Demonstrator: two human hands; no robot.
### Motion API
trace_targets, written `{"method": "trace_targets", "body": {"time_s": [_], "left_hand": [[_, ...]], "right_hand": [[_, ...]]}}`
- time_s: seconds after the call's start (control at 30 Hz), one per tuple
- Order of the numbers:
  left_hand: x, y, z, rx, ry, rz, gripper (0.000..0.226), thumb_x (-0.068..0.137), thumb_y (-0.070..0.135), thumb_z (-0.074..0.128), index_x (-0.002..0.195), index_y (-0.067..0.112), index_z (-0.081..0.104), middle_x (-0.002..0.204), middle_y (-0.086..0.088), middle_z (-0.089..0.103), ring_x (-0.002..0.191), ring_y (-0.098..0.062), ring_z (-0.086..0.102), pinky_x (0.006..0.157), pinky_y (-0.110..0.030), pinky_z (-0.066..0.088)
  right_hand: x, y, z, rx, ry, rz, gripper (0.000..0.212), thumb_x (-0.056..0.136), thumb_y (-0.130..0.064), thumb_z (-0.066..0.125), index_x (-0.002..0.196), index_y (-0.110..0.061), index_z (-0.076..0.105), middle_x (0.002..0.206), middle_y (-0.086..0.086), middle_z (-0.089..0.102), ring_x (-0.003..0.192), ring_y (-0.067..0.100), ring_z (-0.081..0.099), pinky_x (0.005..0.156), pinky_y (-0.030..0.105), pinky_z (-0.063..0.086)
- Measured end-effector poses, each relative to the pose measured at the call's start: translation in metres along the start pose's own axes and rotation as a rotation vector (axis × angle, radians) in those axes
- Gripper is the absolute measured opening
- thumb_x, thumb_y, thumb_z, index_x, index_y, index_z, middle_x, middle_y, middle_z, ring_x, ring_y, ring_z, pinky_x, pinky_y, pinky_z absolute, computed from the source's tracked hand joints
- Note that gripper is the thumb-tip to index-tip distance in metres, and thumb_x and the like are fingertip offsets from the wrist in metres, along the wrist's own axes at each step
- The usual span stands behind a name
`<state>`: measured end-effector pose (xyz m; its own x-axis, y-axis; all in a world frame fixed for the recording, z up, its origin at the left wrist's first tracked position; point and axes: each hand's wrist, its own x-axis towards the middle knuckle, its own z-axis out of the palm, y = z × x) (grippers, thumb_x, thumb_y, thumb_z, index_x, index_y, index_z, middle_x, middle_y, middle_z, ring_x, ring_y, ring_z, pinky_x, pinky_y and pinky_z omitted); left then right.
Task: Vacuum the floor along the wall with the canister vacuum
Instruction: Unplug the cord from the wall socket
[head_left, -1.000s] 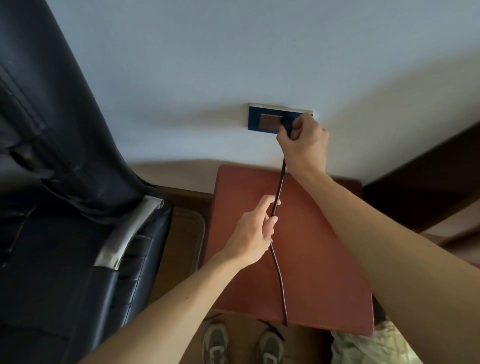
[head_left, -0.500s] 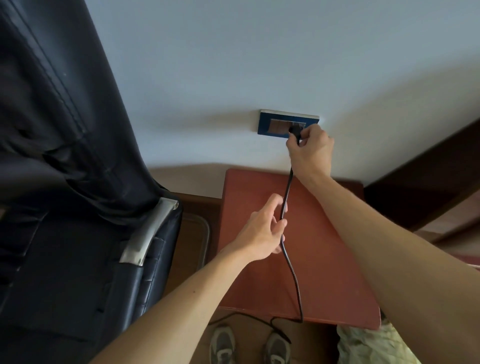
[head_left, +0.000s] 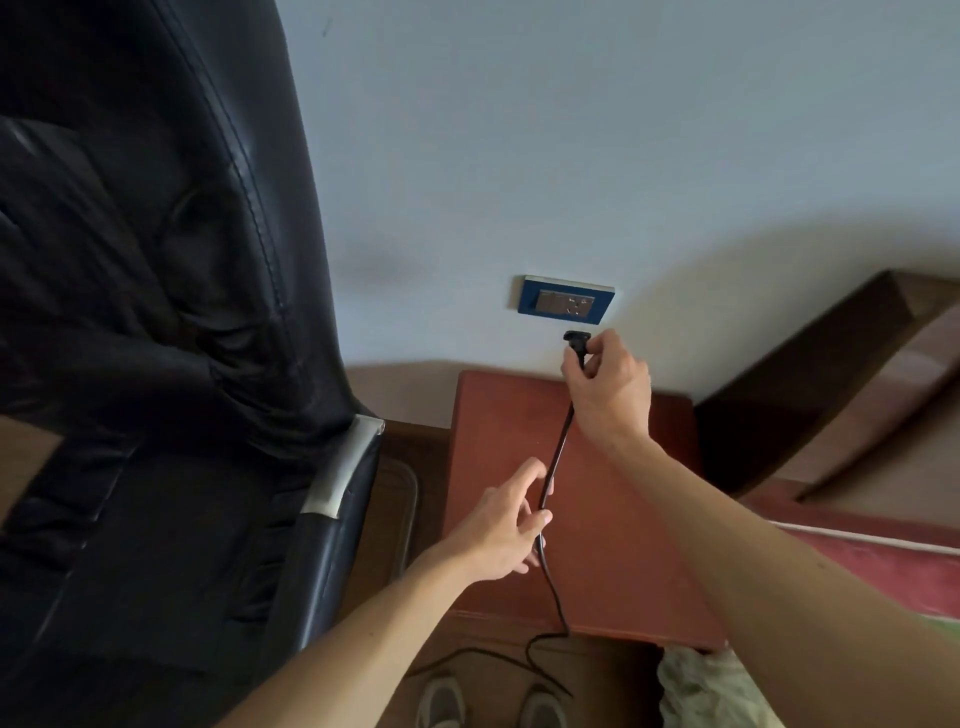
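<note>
Fingers of right hand (head_left: 609, 391) pinch plug (head_left: 576, 344) just below socket (head_left: 566, 306). Fingers of left hand (head_left: 497, 532) encircle cord (head_left: 559, 451) beneath.

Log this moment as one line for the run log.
stage: plug out of outlet | right hand: grips plug below outlet | left hand: holds cord above red table | cord: trails to floor

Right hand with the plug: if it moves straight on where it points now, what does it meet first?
Likely the blue socket plate on the wall, with the plug touching before the right hand; depth is unclear.
</note>
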<state>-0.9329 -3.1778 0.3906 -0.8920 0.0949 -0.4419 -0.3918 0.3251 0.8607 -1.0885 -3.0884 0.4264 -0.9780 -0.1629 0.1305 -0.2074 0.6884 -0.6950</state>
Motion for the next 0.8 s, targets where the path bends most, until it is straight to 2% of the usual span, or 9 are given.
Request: {"method": "trace_targets", "body": {"time_s": [0.27, 0.43, 0.53, 0.67, 0.8], "left_hand": [[-0.041, 0.057, -0.010, 0.046, 0.151, 0.064, 0.020, 0.102, 0.019, 0.051, 0.110, 0.033, 0.039, 0.078, -0.004, 0.060, 0.075, -0.028, 0.073, 0.063, -0.042, 0.063], [-0.071, 0.104, -0.010, 0.070, 0.280, 0.084, 0.025, 0.102, 0.022, 0.051, 0.107, 0.041, 0.036, 0.076, -0.001, 0.057, 0.072, -0.026, 0.073, 0.062, -0.042, 0.063], [-0.096, 0.135, -0.009, 0.068, 0.355, 0.093, 0.018, 0.102, 0.022, 0.050, 0.109, 0.035, 0.040, 0.077, -0.002, 0.058, 0.072, -0.028, 0.072, 0.064, -0.042, 0.063], [-0.139, 0.174, -0.002, 0.092, 0.459, 0.119, 0.015, 0.103, 0.019, 0.048, 0.114, 0.025, 0.040, 0.077, -0.005, 0.055, 0.072, -0.031, 0.071, 0.066, -0.047, 0.062], [-0.188, 0.203, 0.007, 0.122, 0.537, 0.122, 0.018, 0.103, 0.019, 0.048, 0.112, 0.031, 0.038, 0.079, -0.008, 0.056, 0.069, -0.028, 0.069, 0.067, -0.047, 0.061]], "right_hand": [[0.005, -0.070, -0.066, 0.025, -0.003, -0.144, 0.019, 0.090, -0.025, 0.065, 0.089, -0.010, 0.054, 0.063, -0.002, 0.055, 0.062, 0.028, 0.055, 0.060, 0.038, 0.045], [0.005, -0.120, -0.113, 0.066, -0.019, -0.252, 0.017, 0.092, -0.023, 0.063, 0.087, -0.011, 0.051, 0.053, -0.008, 0.049, 0.056, 0.027, 0.051, 0.056, 0.036, 0.041], [-0.004, -0.151, -0.145, 0.109, -0.023, -0.323, 0.016, 0.092, -0.023, 0.062, 0.087, -0.014, 0.050, 0.050, -0.009, 0.048, 0.052, 0.022, 0.049, 0.055, 0.036, 0.040], [-0.026, -0.190, -0.191, 0.157, -0.033, -0.429, 0.017, 0.093, -0.026, 0.060, 0.090, -0.011, 0.052, 0.052, -0.004, 0.050, 0.056, 0.029, 0.054, 0.056, 0.040, 0.044], [-0.052, -0.222, -0.231, 0.179, -0.065, -0.539, 0.018, 0.094, -0.026, 0.060, 0.089, -0.011, 0.051, 0.054, -0.002, 0.050, 0.059, 0.032, 0.054, 0.057, 0.041, 0.045]]}}
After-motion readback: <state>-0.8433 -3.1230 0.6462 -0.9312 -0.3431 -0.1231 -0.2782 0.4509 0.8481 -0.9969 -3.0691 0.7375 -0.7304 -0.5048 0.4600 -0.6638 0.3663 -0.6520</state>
